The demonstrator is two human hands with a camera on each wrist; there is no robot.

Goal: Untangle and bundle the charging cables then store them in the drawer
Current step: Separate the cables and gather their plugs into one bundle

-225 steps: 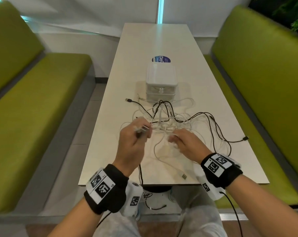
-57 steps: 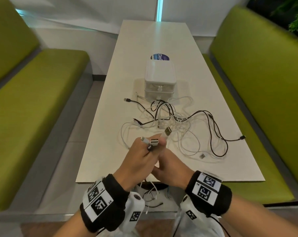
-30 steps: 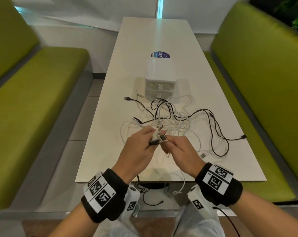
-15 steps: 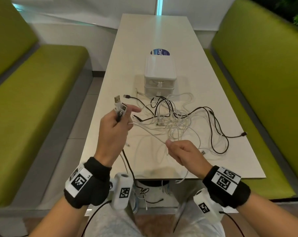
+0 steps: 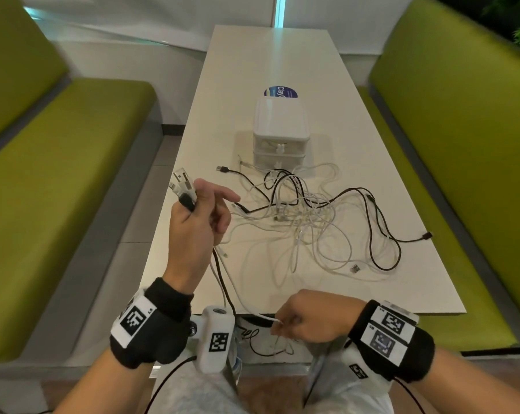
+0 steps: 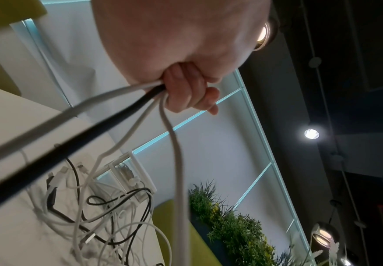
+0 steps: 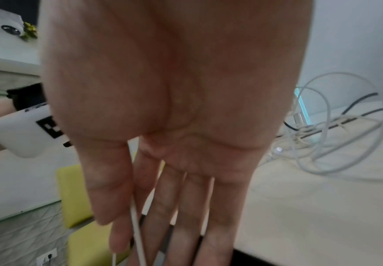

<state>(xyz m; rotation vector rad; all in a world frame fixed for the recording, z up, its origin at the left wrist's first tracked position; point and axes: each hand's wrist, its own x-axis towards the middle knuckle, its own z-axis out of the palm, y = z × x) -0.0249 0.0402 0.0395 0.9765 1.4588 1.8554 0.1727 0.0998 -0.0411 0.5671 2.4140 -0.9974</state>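
My left hand (image 5: 203, 206) is raised over the table's left side and grips the plug ends (image 5: 182, 183) of several cables, white and one black. In the left wrist view its fingers (image 6: 187, 90) curl round those strands. The strands hang down past the front edge to my right hand (image 5: 285, 324), which pinches a thin white cable (image 7: 136, 225) between thumb and forefinger just below the table edge. A tangle of white and black cables (image 5: 306, 222) lies mid-table. The small white drawer unit (image 5: 279, 132) stands behind it with both drawers closed.
The white table (image 5: 402, 306) is long and narrow, with a blue round sticker (image 5: 281, 92) behind the drawer unit. Green benches flank it on the left (image 5: 58, 189) and right (image 5: 462, 144). A loose USB plug (image 5: 355, 268) lies near the front right.
My right hand has slid back along the white cable, from over the table to below its front edge. The left hand stays raised with the plug ends.
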